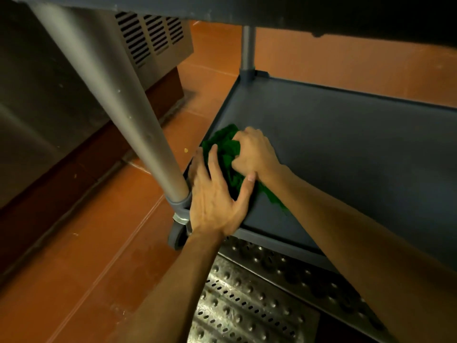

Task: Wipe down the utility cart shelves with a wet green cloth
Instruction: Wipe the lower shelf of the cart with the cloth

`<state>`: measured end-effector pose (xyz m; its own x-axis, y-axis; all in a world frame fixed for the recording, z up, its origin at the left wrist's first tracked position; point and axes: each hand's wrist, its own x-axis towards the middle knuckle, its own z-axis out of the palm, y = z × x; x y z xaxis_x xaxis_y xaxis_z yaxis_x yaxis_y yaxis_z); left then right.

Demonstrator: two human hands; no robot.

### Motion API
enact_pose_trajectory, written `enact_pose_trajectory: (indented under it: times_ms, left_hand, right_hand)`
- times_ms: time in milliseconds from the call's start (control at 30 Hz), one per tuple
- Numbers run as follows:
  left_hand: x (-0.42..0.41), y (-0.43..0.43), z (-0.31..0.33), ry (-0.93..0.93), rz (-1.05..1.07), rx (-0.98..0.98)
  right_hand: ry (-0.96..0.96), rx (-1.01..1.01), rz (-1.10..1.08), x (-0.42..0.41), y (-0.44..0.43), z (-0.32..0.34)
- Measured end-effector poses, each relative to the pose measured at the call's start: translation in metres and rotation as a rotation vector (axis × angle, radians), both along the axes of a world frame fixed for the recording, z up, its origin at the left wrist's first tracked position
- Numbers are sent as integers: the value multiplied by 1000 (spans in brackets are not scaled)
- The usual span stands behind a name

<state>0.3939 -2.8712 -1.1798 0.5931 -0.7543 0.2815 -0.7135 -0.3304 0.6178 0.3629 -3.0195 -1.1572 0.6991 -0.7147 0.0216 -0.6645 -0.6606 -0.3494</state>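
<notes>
The green cloth (228,159) lies bunched in the near left corner of the cart's bottom shelf (346,149), right where the raised rim would trap dirt; the right hand (256,154) is closed into a fist around the upper folds, pressing them onto the grey surface; the left hand (215,194) lies beside it with fingers spread, thumb on the cloth and fingertips over its left edge by the rim, seemingly gathering or steadying the wad so it keeps to the corner. Beside the left wrist the corner post (128,115) rises to the shelf above (296,11), with a caster (176,235) below; the cart stands on an orange floor (86,256), partly over a perforated metal grate (247,310).
</notes>
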Motion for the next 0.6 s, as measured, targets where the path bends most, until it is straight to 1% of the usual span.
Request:
enact_pose_trajectory:
  times_ms: [100, 200, 333, 500, 600]
  left_hand:
    - [0, 0, -1, 8, 8, -5]
    - [0, 0, -1, 8, 9, -22]
    - [1, -1, -4, 5, 26, -41]
    - [1, 0, -5, -32, 29, -88]
    - [2, 0, -6, -35, 26, -111]
  right_hand:
    - [12, -83, -64, 25, -21, -2]
    - [12, -33, -101, 42, -32, -9]
    - [55, -27, 16, 47, -29, -11]
    - [69, -7, 180, 30, -14, -1]
    - [85, 58, 252, 17, 2, 4]
